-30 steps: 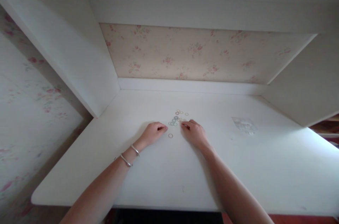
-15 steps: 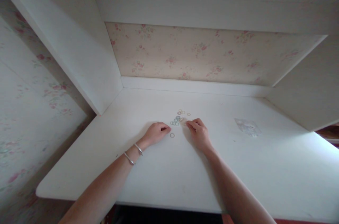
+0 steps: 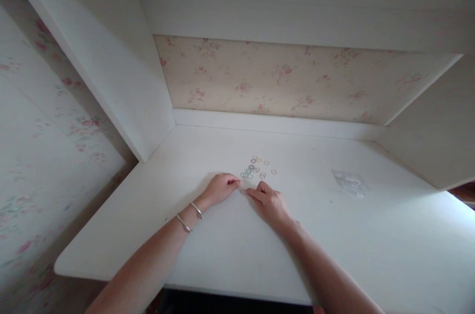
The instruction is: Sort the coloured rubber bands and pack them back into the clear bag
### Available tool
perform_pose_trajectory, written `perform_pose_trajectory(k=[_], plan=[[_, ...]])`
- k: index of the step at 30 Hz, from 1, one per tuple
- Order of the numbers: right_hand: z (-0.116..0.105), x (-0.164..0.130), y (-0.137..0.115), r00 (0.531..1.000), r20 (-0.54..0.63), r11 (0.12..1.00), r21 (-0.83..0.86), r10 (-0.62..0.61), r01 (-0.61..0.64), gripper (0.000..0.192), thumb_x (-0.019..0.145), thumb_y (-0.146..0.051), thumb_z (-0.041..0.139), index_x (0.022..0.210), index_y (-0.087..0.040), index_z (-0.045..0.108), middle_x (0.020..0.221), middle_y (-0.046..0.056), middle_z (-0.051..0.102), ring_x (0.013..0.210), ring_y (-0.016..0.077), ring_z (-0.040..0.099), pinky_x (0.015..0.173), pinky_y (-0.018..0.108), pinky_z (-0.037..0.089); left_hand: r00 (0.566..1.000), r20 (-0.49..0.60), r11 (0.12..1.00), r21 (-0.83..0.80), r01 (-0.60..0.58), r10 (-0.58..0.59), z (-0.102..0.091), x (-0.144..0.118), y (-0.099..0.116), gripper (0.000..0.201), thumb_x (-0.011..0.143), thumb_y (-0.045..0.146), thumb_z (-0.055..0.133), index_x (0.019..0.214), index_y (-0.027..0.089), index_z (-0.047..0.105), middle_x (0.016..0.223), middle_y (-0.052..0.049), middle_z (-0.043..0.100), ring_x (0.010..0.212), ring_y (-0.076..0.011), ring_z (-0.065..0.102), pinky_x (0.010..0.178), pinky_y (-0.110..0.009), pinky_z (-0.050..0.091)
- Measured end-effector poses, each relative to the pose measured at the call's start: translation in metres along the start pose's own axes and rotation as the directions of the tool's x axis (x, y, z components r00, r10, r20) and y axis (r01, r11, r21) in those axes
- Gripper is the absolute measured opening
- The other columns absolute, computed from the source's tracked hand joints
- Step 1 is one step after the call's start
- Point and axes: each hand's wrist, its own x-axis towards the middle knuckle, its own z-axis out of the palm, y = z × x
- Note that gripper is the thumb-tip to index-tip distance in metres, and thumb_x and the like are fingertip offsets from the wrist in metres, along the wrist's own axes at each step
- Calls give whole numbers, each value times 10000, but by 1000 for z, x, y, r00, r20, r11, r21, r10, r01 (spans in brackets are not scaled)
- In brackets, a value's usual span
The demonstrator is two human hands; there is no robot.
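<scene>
Several tiny coloured rubber bands lie scattered in a loose cluster on a white desk. My left hand, with two silver bangles on its wrist, rests on the desk with its fingers curled, fingertips just left of the cluster's near edge. My right hand lies beside it, its fingertips pointing left and meeting the left hand's fingertips at about the spot where one separate band lay. That band is hidden under the fingers. Whether either hand pinches it cannot be told.
A small clear plastic bag lies on the desk to the right. White side panels and a floral-papered back wall enclose the desk on three sides, with a shelf overhead. The desk's front edge runs just above the bottom of the picture.
My right hand has drawn back from the cluster toward me and left, its fingertips now meeting the left hand's. The lone band near the left hand is now covered.
</scene>
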Motion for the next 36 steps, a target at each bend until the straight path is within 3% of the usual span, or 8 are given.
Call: perform_pose_trajectory(k=[10, 14, 19, 24, 30, 36], plan=[[3, 4, -1, 995, 92, 998, -55, -27, 32, 308, 921, -287, 411, 1115, -344, 643, 825, 12, 558, 614, 90, 489, 543, 199, 320, 1000, -10, 1000, 21, -15, 16, 1, 0, 2, 313, 863, 377, 455, 805, 200, 707, 821, -5, 693, 745, -141, 590, 704, -235, 419], [1, 3, -1, 997, 79, 999, -39, -12, 15, 311, 919, -276, 408, 1104, -348, 648, 816, 8, 575, 622, 92, 512, 553, 199, 327, 1000, -2, 999, 47, -13, 13, 2, 0, 2, 325, 867, 386, 447, 774, 202, 698, 782, -7, 677, 728, -140, 573, 677, -233, 408], [-13, 6, 7, 980, -54, 981, 23, 192, -191, 317, 918, -309, 380, 914, -265, 695, 777, 16, 611, 691, 113, 560, 614, 202, 362, 999, -33, 997, 70, -25, 27, 3, 0, 5, 338, 879, 380, 438, 731, 188, 674, 712, -4, 630, 674, -129, 539, 633, -232, 385], [-25, 8, 34, 891, -190, 911, 77, 412, -405, 295, 900, -321, 398, 913, -257, 685, 821, 10, 663, 721, 127, 588, 663, 214, 385, 996, -60, 996, 57, -62, 66, 13, 7, 18, 263, 870, 352, 479, 887, 185, 680, 776, -16, 616, 707, -128, 554, 668, -227, 417], [-29, 6, 58, 847, -149, 860, 49, 510, -509, 293, 901, -301, 397, 936, -250, 683, 880, 21, 673, 809, 146, 604, 689, 227, 375, 977, 87, 949, 238, -209, 193, 32, 34, 46, 214, 872, 305, 486, 910, 225, 681, 898, -25, 620, 772, -143, 588, 735, -243, 444], [-34, 8, 59, 826, -94, 824, -64, 556, -563, 312, 921, -330, 370, 1031, -273, 656, 929, 31, 650, 818, 153, 597, 740, 277, 339, 970, 154, 876, 420, -237, 188, 45, 57, 56, 247, 905, 294, 428, 901, 230, 666, 938, -41, 614, 856, -175, 597, 752, -276, 444]])
